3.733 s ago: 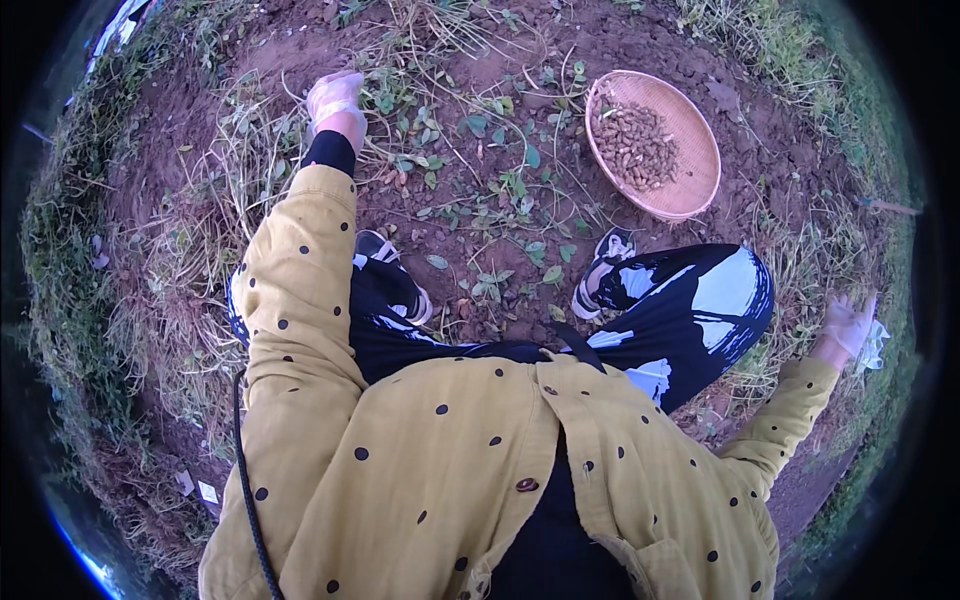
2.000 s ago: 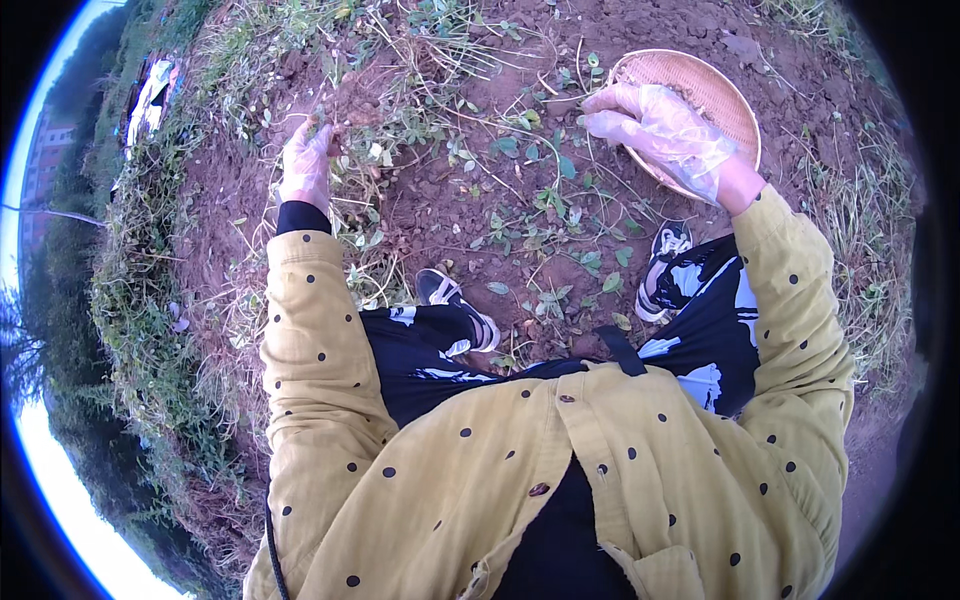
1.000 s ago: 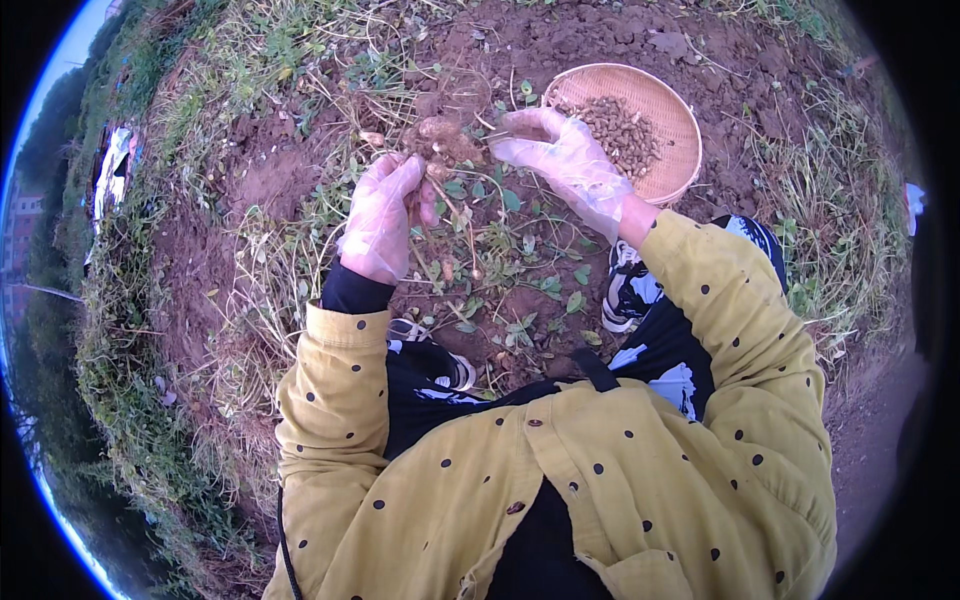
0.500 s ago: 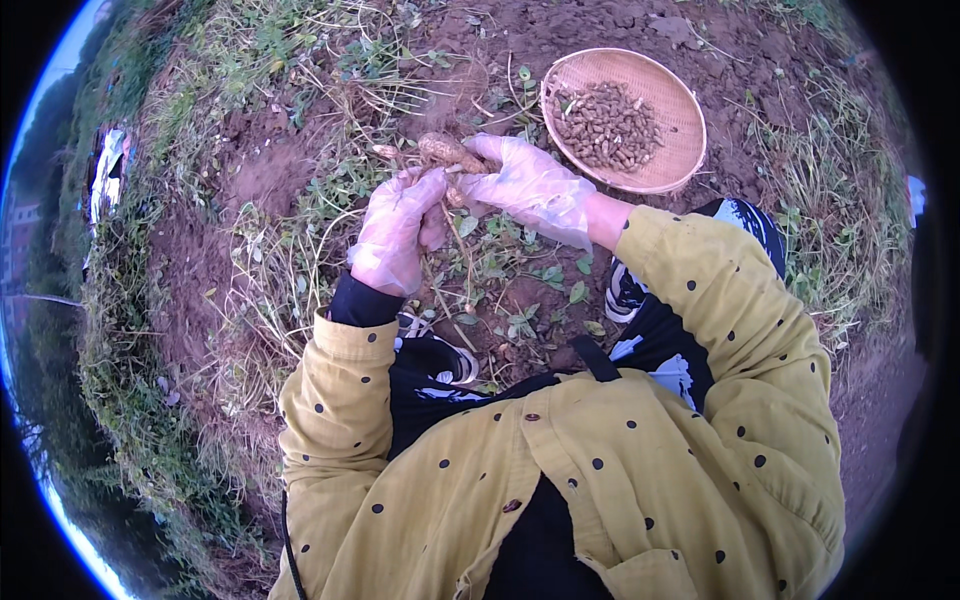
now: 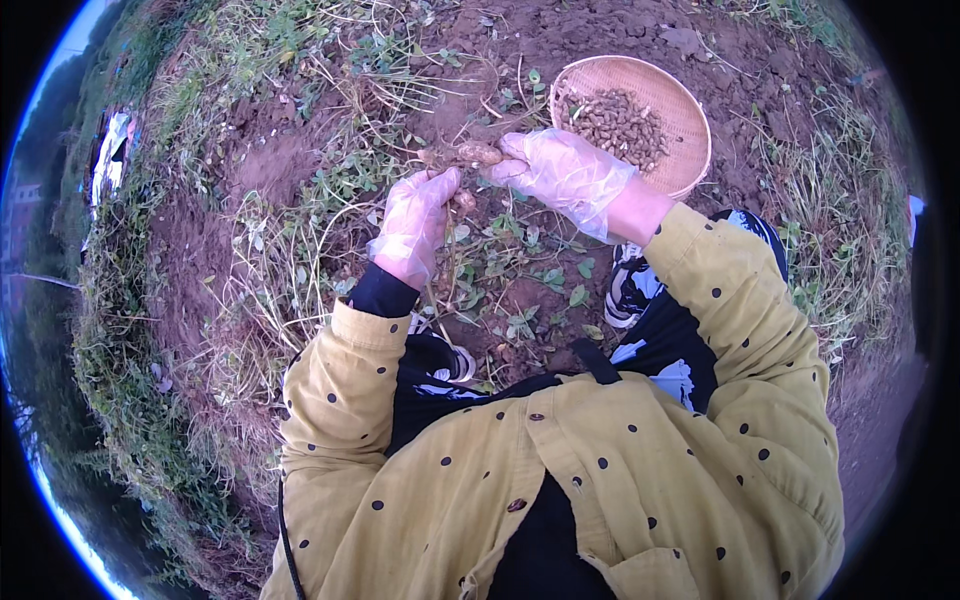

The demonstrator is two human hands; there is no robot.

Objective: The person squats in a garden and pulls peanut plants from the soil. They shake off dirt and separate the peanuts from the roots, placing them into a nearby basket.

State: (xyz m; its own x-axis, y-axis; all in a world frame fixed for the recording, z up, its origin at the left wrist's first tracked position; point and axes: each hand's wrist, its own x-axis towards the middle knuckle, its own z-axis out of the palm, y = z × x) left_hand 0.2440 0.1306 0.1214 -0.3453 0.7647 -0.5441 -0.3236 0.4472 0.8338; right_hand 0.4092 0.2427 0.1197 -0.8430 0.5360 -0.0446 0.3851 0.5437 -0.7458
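Both hands wear thin clear plastic gloves. My left hand [image 5: 412, 218] is closed, thumb and fingers pinched on a peanut plant [image 5: 445, 250] whose thin stem hangs down below the fist. Soil-covered peanuts [image 5: 478, 153] cluster at the plant's top, just beyond the left fingertips. From the right, my right hand [image 5: 572, 178] pinches the end of this cluster between thumb and fingers. Another peanut [image 5: 464, 202] dangles beside the left thumb. A round woven bamboo basket [image 5: 690, 120] stands beyond my right hand, with many loose peanuts [image 5: 615, 125] in it.
Pulled plants with leaves and stems [image 5: 300, 250] lie left of and below my hands. Bare brown soil [image 5: 480, 50] spreads beyond them. My shoes [image 5: 625, 290] are planted near my hands. Grass and weeds [image 5: 830, 230] line the right side.
My right hand has shifted a little right and turned, and the gap between my hands has widened. The peanut cluster now stretches between them. The basket looks unmoved apart from a slight view shift.
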